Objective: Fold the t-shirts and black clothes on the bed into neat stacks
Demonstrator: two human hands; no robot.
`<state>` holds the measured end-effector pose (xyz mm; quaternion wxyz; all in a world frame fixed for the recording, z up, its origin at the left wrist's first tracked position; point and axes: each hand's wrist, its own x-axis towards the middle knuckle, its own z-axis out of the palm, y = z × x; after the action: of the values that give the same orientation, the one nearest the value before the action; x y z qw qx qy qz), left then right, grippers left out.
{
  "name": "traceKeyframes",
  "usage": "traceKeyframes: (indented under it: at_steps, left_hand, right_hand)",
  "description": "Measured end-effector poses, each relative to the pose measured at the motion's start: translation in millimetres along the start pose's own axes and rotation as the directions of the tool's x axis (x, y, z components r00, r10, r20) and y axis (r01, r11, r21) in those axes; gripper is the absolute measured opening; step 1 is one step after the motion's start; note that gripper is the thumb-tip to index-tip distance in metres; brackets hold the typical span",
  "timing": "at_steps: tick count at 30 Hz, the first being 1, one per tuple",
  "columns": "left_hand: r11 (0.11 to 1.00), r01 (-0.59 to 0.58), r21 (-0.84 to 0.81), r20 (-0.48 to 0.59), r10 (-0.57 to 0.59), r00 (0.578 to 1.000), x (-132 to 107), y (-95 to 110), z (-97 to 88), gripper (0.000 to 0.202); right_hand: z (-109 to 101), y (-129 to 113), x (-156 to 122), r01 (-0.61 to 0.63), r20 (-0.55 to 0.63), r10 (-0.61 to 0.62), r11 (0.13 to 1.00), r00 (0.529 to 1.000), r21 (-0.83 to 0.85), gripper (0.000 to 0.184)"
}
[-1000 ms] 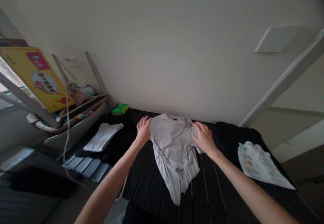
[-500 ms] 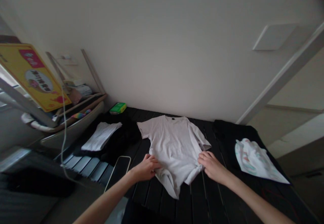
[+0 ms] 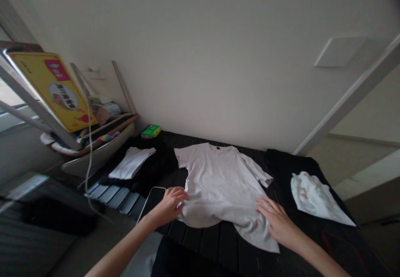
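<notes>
A pale grey T-shirt [image 3: 218, 181] lies spread out on a black slatted table [image 3: 218, 243], collar toward the wall. My left hand [image 3: 170, 204] is closed on the shirt's lower left hem, pinching the cloth. My right hand [image 3: 276, 222] lies on the lower right part of the shirt with fingers stretched flat. A phone [image 3: 150, 200] lies face up just left of my left hand.
A folded white garment [image 3: 133, 162] on dark cloth lies at the left, a green box [image 3: 150, 131] by the wall. A white printed garment [image 3: 315, 197] lies at the right on black fabric. A cluttered rack with a yellow box [image 3: 53, 91] stands at the far left.
Both hands came from the shirt's shoulders down to its hem and drew it flat. The crumpled lower part is now spread out, and the right hand opened flat on it.
</notes>
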<state>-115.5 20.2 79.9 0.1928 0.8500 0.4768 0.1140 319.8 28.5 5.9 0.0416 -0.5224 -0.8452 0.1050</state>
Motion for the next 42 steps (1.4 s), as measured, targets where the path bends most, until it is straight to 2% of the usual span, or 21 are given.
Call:
traceKeyframes:
  at_steps: [2,4,7,9,12,14,16,19,20,21,23,25,28,31,34,36,38,42]
  left_hand:
    - [0.998,-0.067,-0.019,0.020,0.067,0.998,0.4,21.4,13.3,0.039]
    - [0.995,-0.095,0.019,0.084,0.093,0.992,0.8,33.0,30.8,0.051]
    - [0.990,-0.049,0.135,0.114,0.034,0.993,3.7,29.7,52.0,0.057]
    - [0.986,-0.030,0.164,0.116,0.011,0.993,6.2,20.2,54.0,0.054]
    - [0.998,0.011,0.057,0.090,-0.016,0.996,6.6,9.8,33.6,0.043]
    - [0.996,0.061,-0.066,0.033,-0.058,0.998,3.1,9.0,9.3,0.037]
    - [0.982,0.079,-0.172,0.070,-0.067,0.995,-1.7,11.3,-16.3,0.033]
    - [0.969,0.097,-0.228,0.264,-0.035,0.964,-3.7,16.4,-42.7,0.025]
    - [0.971,0.114,-0.212,0.278,-0.052,0.959,-1.4,18.6,-46.1,0.024]
    - [0.974,0.133,-0.185,0.245,-0.086,0.966,2.8,21.4,-46.5,0.024]
    - [0.978,0.145,-0.148,0.097,-0.132,0.987,16.3,28.9,-38.7,0.028]
    - [0.983,0.103,-0.154,-0.053,-0.113,0.992,34.1,38.4,-21.2,0.029]
    - [0.991,0.045,-0.126,-0.180,-0.067,0.981,59.2,51.0,18.7,0.034]
    - [0.992,0.123,0.016,-0.163,-0.119,0.979,70.7,55.7,64.5,0.043]
    - [0.977,0.183,0.107,-0.105,-0.172,0.979,68.9,53.0,97.9,0.054]
    - [0.975,0.189,0.121,-0.099,-0.177,0.979,65.7,50.1,107.4,0.056]
    - [0.974,0.192,0.124,-0.102,-0.180,0.978,63.9,48.1,108.8,0.056]
    - [0.972,0.199,0.128,-0.091,-0.188,0.978,64.6,47.2,104.8,0.057]
  right_hand:
    - [13.6,-24.3,-8.8,0.081,0.040,-0.080,0.997,0.996,-0.022,0.065]
    - [28.9,-41.2,-15.2,0.068,0.033,-0.065,0.994,0.997,-0.088,0.068]
    - [40.6,-45.8,-15.6,-0.052,-0.064,0.042,0.985,0.997,-0.166,0.067]
    - [32.9,-37.9,-11.7,-0.086,-0.103,0.077,0.992,0.992,-0.090,0.068]
    - [-1.4,-21.8,-8.5,-0.090,-0.096,0.103,0.987,0.990,0.132,0.066]
    - [-31.9,-13.0,-12.2,-0.089,-0.073,0.112,0.959,0.991,0.268,0.062]
    - [-61.2,-6.5,-20.0,-0.088,-0.023,0.104,0.922,0.994,0.377,0.055]
    - [-92.1,-0.8,-30.9,-0.125,0.187,0.025,0.828,0.982,0.546,0.042]
    - [-97.1,0.0,-31.5,-0.154,0.267,-0.015,0.786,0.963,0.598,0.039]
    - [-98.8,0.3,-29.8,-0.178,0.319,-0.045,0.753,0.947,0.634,0.037]
    - [-91.9,-0.1,-18.8,-0.188,0.299,-0.015,0.748,0.954,0.636,0.038]
    - [-73.3,0.3,0.4,-0.150,0.132,0.092,0.823,0.987,0.548,0.042]
    - [-37.3,7.5,35.4,-0.111,-0.133,0.170,0.925,0.976,0.363,0.042]
    - [-13.7,24.9,68.0,-0.161,-0.302,0.218,0.966,0.928,0.202,0.039]
    - [-9.6,48.5,92.0,-0.321,-0.369,0.319,0.945,0.873,0.056,0.038]
    - [-12.0,64.1,102.0,-0.448,-0.358,0.413,0.894,0.837,-0.017,0.037]
    - [-15.4,77.9,108.0,-0.528,-0.332,0.485,0.848,0.809,-0.049,0.034]
    - [-29.9,101.2,118.1,-0.566,-0.296,0.539,0.824,0.789,-0.007,0.024]
